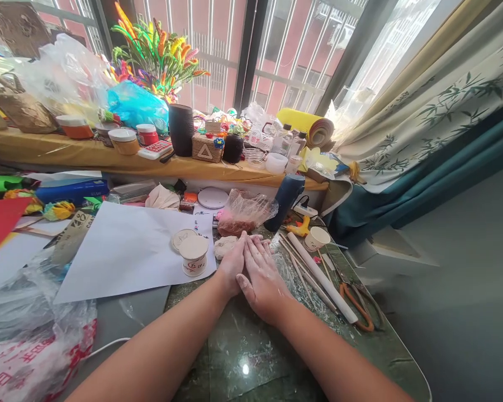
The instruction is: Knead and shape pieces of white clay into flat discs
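**Hands pressed together over the green surface**

Where our forearms come in from the bottom edge, we see the marbled green surface (243,357) beneath them. Our left hand (233,263) and right hand (262,277) lie flat with fingers stretched out, the right resting partly over the left, both dusted white; whether anything lies beneath them we cannot tell. Just left stands a small paper cup (193,255) on a white sheet (126,251). Just right lie a white rod (322,279), thin sticks and orange-handled scissors (357,304). Touching our fingertips is a pale lump of clay (225,245). Beyond it sits a plastic bag (245,212) of pinkish material, then a crowded shelf (88,153) below the window.
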Demonstrator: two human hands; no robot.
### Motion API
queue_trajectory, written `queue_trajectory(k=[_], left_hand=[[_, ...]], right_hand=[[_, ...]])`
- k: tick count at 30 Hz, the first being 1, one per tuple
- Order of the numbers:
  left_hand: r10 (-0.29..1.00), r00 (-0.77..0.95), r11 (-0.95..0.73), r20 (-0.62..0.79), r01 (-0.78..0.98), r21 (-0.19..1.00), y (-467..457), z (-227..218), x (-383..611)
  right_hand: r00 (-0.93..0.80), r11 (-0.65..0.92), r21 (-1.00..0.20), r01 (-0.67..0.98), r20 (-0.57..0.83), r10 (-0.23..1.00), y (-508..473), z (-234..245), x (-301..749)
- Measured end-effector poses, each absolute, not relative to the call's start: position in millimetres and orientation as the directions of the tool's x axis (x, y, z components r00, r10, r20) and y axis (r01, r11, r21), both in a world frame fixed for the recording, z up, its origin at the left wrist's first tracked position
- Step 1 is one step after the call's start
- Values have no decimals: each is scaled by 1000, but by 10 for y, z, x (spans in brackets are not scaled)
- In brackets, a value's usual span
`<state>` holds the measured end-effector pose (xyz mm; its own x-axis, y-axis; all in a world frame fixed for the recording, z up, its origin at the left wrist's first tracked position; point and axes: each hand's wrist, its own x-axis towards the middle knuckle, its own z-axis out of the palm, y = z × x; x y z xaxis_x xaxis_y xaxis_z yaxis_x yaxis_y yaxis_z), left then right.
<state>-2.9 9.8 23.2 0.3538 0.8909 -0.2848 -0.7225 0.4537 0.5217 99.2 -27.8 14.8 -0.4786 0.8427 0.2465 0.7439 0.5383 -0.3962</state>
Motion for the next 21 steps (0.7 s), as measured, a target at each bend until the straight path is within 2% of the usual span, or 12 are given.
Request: queue_trajectory(k=[3,6,8,11,14,17,21], left_hand=[[920,329,391,-212,-762,515,85,244,-34],[943,232,330,-238,-744,581,98,223,-74],[949,176,306,-263,-720,623,112,213,-107],[946,184,316,-267,-715,624,124,215,-136],[946,216,321,-241,-716,620,127,229,-130],[958,205,287,-201,-699,656,129,243,-109],[971,173,240,-167,-663,709,129,225,-91]], right_hand=[[-418,521,-519,678,311,853,-310,380,1085],[-237,479,-628,614,432,870,-300,432,1285],[-130,403,-661,633,423,897,-248,326,1429],[-241,328,-589,739,224,944,-140,89,1580],[-395,381,-452,807,68,916,-53,-74,1608],[-410,404,-363,840,64,910,10,-130,1567],[-408,416,-332,847,96,908,112,-143,1549]])
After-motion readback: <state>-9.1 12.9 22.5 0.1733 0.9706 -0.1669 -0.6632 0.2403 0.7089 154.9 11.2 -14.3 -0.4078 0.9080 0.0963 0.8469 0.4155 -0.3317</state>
